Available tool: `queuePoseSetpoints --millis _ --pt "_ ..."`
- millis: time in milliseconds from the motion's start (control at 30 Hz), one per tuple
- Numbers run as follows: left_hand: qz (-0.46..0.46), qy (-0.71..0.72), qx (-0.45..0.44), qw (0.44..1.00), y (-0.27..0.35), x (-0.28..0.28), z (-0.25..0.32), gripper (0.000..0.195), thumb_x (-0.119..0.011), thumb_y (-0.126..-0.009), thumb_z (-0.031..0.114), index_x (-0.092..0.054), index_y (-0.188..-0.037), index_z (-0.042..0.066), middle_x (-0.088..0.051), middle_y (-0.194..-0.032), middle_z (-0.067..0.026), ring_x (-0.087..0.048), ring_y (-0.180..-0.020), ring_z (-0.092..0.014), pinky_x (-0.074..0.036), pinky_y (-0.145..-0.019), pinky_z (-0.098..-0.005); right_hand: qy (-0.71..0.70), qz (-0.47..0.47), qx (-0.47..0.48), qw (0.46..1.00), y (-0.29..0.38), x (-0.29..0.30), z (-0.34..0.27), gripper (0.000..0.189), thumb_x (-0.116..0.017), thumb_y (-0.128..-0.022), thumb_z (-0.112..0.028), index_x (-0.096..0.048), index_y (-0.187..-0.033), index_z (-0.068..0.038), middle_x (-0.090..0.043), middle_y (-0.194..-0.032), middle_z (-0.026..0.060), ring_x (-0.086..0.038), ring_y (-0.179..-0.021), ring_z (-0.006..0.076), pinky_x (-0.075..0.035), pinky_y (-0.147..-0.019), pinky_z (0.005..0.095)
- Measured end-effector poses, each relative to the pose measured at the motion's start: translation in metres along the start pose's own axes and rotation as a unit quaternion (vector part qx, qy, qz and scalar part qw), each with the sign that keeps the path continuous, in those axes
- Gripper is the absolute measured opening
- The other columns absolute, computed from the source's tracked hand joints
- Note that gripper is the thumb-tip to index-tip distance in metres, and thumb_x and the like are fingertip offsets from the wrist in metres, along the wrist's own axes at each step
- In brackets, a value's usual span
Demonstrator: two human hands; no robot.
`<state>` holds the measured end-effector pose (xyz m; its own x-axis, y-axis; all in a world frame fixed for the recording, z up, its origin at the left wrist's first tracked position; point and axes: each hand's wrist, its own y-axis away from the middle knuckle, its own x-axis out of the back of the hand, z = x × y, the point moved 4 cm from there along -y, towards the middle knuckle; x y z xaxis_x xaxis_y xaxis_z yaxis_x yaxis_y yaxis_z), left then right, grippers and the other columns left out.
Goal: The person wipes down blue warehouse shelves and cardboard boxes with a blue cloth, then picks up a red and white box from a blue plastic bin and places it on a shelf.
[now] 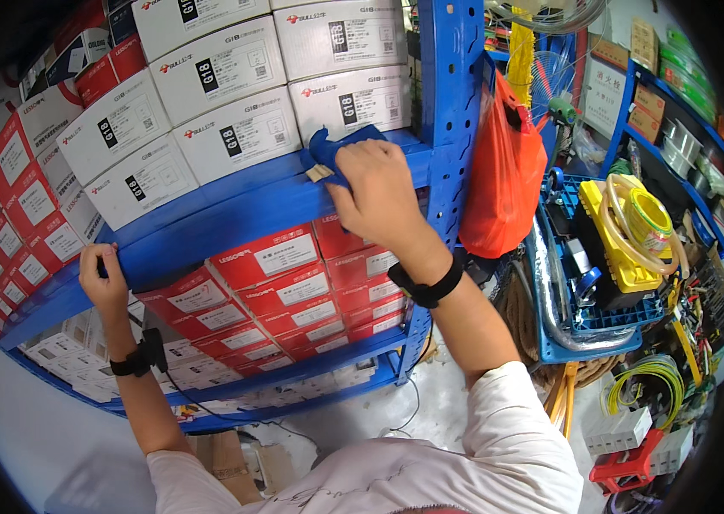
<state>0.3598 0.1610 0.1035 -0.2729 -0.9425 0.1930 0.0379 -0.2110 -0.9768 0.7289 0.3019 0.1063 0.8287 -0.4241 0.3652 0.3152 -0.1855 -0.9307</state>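
My right hand [375, 186] presses a bunched blue cloth [330, 149] with a pale tag against the front beam of a blue metal shelf [227, 215]. Just behind the cloth stand white Bull cartons [355, 106], stacked on that shelf. Further left along the same beam, my left hand [103, 273] rests with curled fingers on its edge. Nothing else shows in the left hand, though its fingertips are partly hidden. Each wrist wears a black strap.
Red-and-white Lesso boxes [291, 289] fill the shelf below. An orange plastic bag [504, 180] hangs by the blue upright [449, 96]. To the right stands a blue platform cart [584, 340] with a yellow-lidded toolbox [619, 231]. Cables [648, 385] lie on the floor.
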Motion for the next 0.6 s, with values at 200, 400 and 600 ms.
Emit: queuePoseSetpoints --millis 200,400,600 --pt "0.011 0.006 0.019 1.0 0.005 0.001 -0.006 0.008 -0.053 -0.085 0.002 -0.052 -0.079 -0.003 -0.055 -0.074 -0.0098 -0.053 -0.067 -0.017 -0.043 -0.066 -0.0272 -0.016 0.049 -0.026 0.998 -0.001 0.001 0.001 0.016 -0.063 -0.069 -0.012 -0.056 -0.08 -0.002 -0.057 -0.077 0.0126 -0.056 -0.082 0.031 -0.039 -0.08 0.0407" --pt "0.03 -0.002 0.019 0.999 0.006 -0.001 -0.008 0.009 -0.055 -0.085 0.003 -0.053 -0.08 -0.003 -0.056 -0.075 -0.0107 -0.054 -0.067 -0.017 -0.043 -0.066 -0.0267 -0.358 0.034 -0.319 0.877 -0.029 0.003 0.03 0.02 -0.055 -0.088 -0.017 -0.061 -0.091 0.002 -0.061 -0.07 0.0088 -0.055 -0.061 0.0202 -0.043 -0.061 0.0321" --pt "0.033 0.013 0.017 0.999 0.01 0.001 -0.006 0.007 -0.055 -0.085 0.003 -0.053 -0.081 -0.002 -0.057 -0.075 -0.01 -0.057 -0.07 -0.016 -0.044 -0.068 -0.027 -0.488 0.387 -0.302 0.722 0.005 0.068 0.025 0.022 -0.055 -0.09 -0.02 -0.056 -0.107 -0.006 -0.059 -0.092 0.0042 -0.057 -0.079 0.0122 -0.047 -0.071 0.026"
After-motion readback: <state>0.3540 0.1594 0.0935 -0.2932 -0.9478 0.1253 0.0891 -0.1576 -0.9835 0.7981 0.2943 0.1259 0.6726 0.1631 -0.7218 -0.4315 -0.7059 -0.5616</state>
